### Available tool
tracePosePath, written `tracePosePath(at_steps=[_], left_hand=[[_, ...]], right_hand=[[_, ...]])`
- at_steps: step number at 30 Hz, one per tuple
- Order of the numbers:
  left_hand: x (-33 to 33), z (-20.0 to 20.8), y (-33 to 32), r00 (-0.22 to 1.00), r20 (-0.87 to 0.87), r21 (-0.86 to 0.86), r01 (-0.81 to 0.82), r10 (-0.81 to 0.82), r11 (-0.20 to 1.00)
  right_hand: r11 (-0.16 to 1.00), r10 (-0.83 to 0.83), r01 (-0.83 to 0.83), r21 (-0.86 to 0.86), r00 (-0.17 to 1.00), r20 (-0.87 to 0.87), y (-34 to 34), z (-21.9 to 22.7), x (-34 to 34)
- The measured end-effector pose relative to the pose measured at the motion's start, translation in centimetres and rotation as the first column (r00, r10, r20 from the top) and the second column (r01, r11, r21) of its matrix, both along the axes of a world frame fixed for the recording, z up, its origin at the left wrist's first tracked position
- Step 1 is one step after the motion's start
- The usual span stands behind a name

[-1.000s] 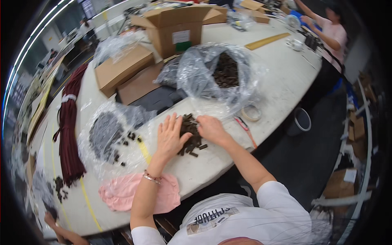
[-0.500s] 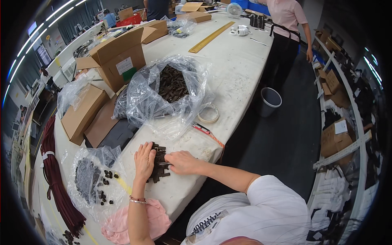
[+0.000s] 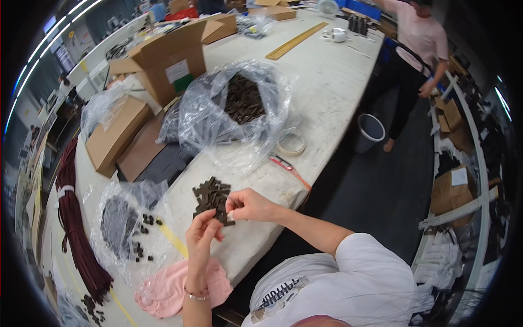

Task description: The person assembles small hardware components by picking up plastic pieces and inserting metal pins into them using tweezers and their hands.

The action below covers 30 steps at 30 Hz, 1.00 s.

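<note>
A pile of small dark brown strip-like pieces (image 3: 211, 193) lies on the white table in front of me. Over its near edge is my left hand (image 3: 200, 235), its fingers loosely bent and apart, with nothing visible in them. My right hand (image 3: 251, 206) is closed in a pinch at the right side of the pile. A small pale bit shows at its fingertips, too small to name. Beyond the pile stands an open clear plastic bag (image 3: 199, 122) holding many more such brown pieces (image 3: 244, 101).
A tape roll (image 3: 291, 144) and a red cutter (image 3: 281, 162) lie right of the bag. Small black parts (image 3: 144, 230) sit on clear plastic at left, beside pink cloth (image 3: 163, 294) and a maroon cord bundle (image 3: 76, 218). Cardboard boxes (image 3: 122, 131) stand behind. A person (image 3: 417, 49) stands beyond a bin (image 3: 370, 131).
My left hand has lifted off the pile and drawn back toward me, uncovering it. My right hand has shifted slightly, still pinched. The view has moved, and the person at right has stepped nearer.
</note>
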<state>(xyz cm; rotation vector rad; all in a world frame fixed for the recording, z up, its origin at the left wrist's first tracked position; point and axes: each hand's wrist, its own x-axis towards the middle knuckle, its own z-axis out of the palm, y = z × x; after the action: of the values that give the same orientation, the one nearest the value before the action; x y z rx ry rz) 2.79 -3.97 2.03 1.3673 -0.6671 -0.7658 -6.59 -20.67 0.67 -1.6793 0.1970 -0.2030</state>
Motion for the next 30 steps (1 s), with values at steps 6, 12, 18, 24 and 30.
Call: tracePosePath(at_steps=[6, 12, 18, 24, 30], left_hand=[[0.0, -1.6, -0.8, 0.997, -0.08, -0.172, -0.035, 0.022, 0.985], [0.8, -2.5, 0.1, 0.99, -0.142, -0.229, -0.037, 0.004, 0.973], [1.2, -2.5, 0.2, 0.942, -0.33, -0.267, -0.033, -0.059, 0.963], [1.5, -2.7, 0.3, 0.971, -0.235, -0.221, -0.005, -0.048, 0.975], [0.7, -1.7, -0.1, 0.971, -0.232, -0.253, -0.118, 0.058, 0.96]], right_hand=[[0.684, 0.123, -0.036, 0.729, 0.99, -0.068, 0.6, 0.5, 2.0], [0.637, 0.202, -0.046, 0.77, 0.973, -0.109, 1.4, 0.3, 2.6], [0.87, 0.128, -0.064, 0.489, 0.987, -0.1, 1.4, 1.5, 2.2], [0.832, 0.22, -0.097, 0.547, 0.962, -0.164, 1.0, 1.6, 2.5], [0.987, -0.087, 0.081, 0.137, 0.996, 0.033, 2.9, 0.3, 2.6]])
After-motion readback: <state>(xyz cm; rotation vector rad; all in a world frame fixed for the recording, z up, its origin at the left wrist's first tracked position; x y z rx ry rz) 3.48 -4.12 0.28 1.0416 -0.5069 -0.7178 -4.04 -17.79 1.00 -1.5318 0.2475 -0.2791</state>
